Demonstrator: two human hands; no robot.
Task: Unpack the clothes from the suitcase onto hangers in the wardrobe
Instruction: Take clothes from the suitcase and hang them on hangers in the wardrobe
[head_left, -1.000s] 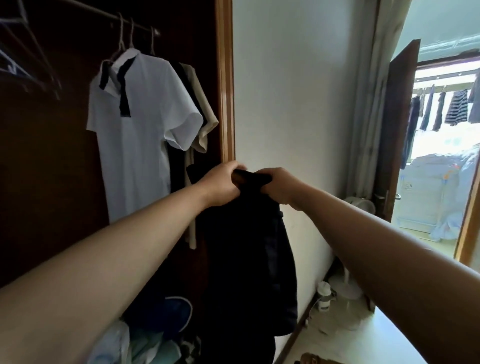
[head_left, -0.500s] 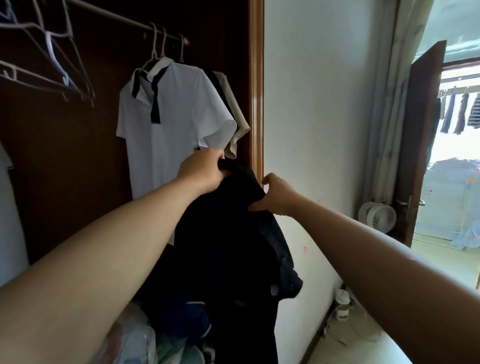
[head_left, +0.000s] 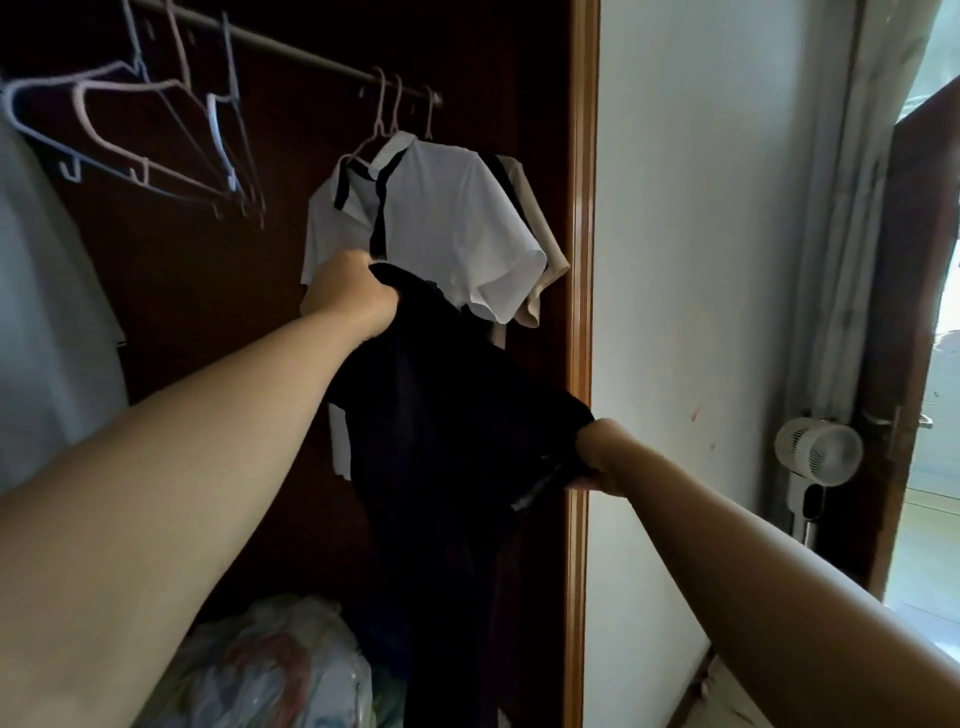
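A black garment (head_left: 441, 441) hangs stretched between my two hands in front of the open wardrobe. My left hand (head_left: 348, 293) grips its upper edge, raised near the hanging white polo shirt (head_left: 441, 223). My right hand (head_left: 602, 457) is lower, by the wardrobe's door frame, closed on the garment's other edge. The rest of the cloth drops down out of sight. Several empty hangers (head_left: 156, 135) dangle from the rail (head_left: 291, 52) at upper left. The suitcase is not in view.
A beige shirt (head_left: 545, 249) hangs behind the white one. The wooden frame (head_left: 582, 312) borders the wardrobe on the right. Plastic-wrapped bundles (head_left: 270, 670) lie on the wardrobe floor. A small white fan (head_left: 818, 452) stands by the curtain and open door.
My hands have spread apart: the left rose toward the white shirt, the right dropped down and to the right, pulling the black garment wide. The view turned left, showing more empty hangers.
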